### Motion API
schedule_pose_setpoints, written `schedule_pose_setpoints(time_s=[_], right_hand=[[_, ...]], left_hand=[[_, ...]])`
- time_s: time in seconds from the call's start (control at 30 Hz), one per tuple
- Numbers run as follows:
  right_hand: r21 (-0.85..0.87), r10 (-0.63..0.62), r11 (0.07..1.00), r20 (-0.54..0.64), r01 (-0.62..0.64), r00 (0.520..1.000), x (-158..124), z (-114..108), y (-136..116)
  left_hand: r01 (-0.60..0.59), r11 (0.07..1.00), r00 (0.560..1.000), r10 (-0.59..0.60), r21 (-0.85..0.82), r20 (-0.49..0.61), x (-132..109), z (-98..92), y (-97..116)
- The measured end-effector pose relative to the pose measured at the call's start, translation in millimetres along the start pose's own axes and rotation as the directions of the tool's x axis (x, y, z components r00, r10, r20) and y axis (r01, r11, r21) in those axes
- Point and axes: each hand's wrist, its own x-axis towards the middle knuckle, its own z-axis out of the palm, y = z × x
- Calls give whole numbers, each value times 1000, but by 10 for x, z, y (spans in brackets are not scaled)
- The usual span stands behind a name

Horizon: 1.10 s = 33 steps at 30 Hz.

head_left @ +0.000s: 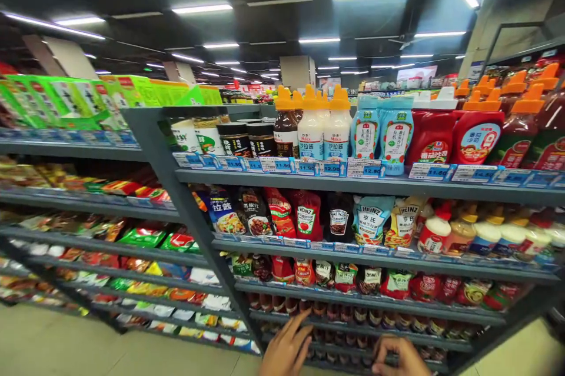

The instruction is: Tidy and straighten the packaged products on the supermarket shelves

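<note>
My left hand [288, 343] is low in front of the shelf rack, its fingers stretched forward and a little apart, holding nothing. Behind its fingertips are lower shelves with rows of small dark-capped jars [346, 312]. To its right, my right hand [398, 356] is held with the fingers bent and the thumb below them; a gap shows between thumb and fingers, and I see nothing in it. Both hands look apart from the goods. Above them stands a row of sauce pouches [346, 276], with larger Heinz pouches [373, 220] one shelf higher.
On the top shelf [309, 179] stand white salad dressing bottles [310, 129] with orange caps, black-lidded jars [233, 139] and red ketchup bottles [479, 135]. A grey upright [189, 211] divides this rack from shelves of packets [141, 238] on the left. Tiled floor [57, 340] shows below.
</note>
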Motion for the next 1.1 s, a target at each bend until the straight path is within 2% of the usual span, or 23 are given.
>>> schedule_pose_setpoints(time_s=[0.17,0.27,0.4,0.57,0.67,0.87,0.97,1.1], right_hand=[[-108,-15,994,-171,-4,985,-119,-249,-66],[-241,-10,967,-339,-77,941,-77,-332,-148],[-358,-98,931,-433,-71,896,84,-341,-239],[-460,-153,872,-585,-170,796,419,-252,-358],[-507,-146,831,-596,-228,790,676,-205,-375],[-616,-19,688,-544,-384,839,1127,-295,-339],[-660,29,623,-517,-420,855,1246,-333,-347],[-674,70,568,-532,-472,844,1309,-289,-379]], left_hand=[[46,998,999,-47,-45,-9,-34,-136,-65],[40,995,999,-41,-94,-4,-25,-218,-59],[51,992,998,-47,-114,37,-122,-299,-152],[79,993,995,-73,-89,72,-349,-279,-277],[84,993,993,-76,-86,90,-408,-256,-267],[98,990,990,-87,-101,113,-339,-301,-177],[108,989,990,-97,-105,106,-339,-293,-159],[131,984,989,-121,-123,90,-426,-276,-155]])
